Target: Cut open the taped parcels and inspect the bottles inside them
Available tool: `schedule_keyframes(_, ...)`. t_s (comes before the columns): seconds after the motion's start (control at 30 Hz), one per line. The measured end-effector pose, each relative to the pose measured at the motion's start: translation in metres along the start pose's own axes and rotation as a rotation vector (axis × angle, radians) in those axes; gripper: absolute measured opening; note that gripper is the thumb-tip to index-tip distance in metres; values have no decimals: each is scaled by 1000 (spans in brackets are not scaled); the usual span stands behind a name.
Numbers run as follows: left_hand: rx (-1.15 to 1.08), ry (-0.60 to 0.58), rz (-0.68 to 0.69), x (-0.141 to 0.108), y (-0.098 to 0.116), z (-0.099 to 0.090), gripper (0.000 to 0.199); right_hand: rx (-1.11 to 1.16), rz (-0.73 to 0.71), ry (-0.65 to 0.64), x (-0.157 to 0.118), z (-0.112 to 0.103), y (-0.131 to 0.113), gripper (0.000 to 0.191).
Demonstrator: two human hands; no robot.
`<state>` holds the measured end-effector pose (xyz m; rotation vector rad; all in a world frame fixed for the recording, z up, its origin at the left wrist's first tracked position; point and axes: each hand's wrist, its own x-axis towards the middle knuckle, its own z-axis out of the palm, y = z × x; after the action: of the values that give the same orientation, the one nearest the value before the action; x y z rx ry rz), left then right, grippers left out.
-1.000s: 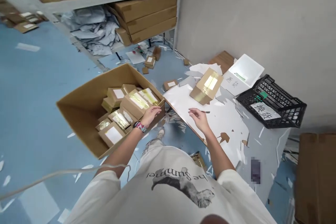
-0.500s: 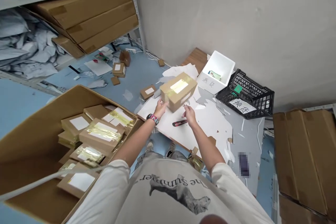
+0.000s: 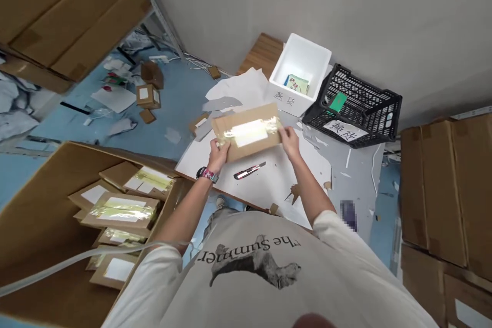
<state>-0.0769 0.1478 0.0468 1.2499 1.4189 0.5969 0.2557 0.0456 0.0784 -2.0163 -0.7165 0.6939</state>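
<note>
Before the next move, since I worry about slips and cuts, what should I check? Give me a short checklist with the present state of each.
1. Left hand on the taped carton: ok, it grips the near left corner.
2. Right hand on the carton: ok, it holds the right end.
3. Knife out of the hands: ok, it lies just in front of the carton.
4. Knife blade drawn in: cannot tell at this size.
5. White work surface free of scraps: not ok, a torn cardboard piece lies near the right forearm.
6. Carton's weight resting on the surface: cannot tell.
</note>
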Motion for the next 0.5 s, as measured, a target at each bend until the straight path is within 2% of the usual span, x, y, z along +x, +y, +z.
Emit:
schedule_keyframes(0.07,44,-142,-35,-25,11,27,70,5,0,117,-35,-58,35,67)
schedule_keyframes(0.13,160,-271,-49,-44,22,62,70,-32,79,197,-67,-108,68,71)
schedule_keyframes(0.23,343,-434,-67,-61,39,120,74,-80,272,263,-101,-158,101,76)
schedule_keyframes(0.3,352,-508,-61,-69,47,150,77,-52,353,334,-114,-176,112,79)
schedule_keyframes(0.37,239,-546,-8,-76,47,165,82,75,357,419,-127,-187,120,85)
schedule_keyframes(0.43,50,-586,53,-82,38,161,89,279,313,475,-146,-190,130,92)
schedule_keyframes(0.5,-103,-631,46,-86,24,147,92,456,292,465,-170,-183,143,97)
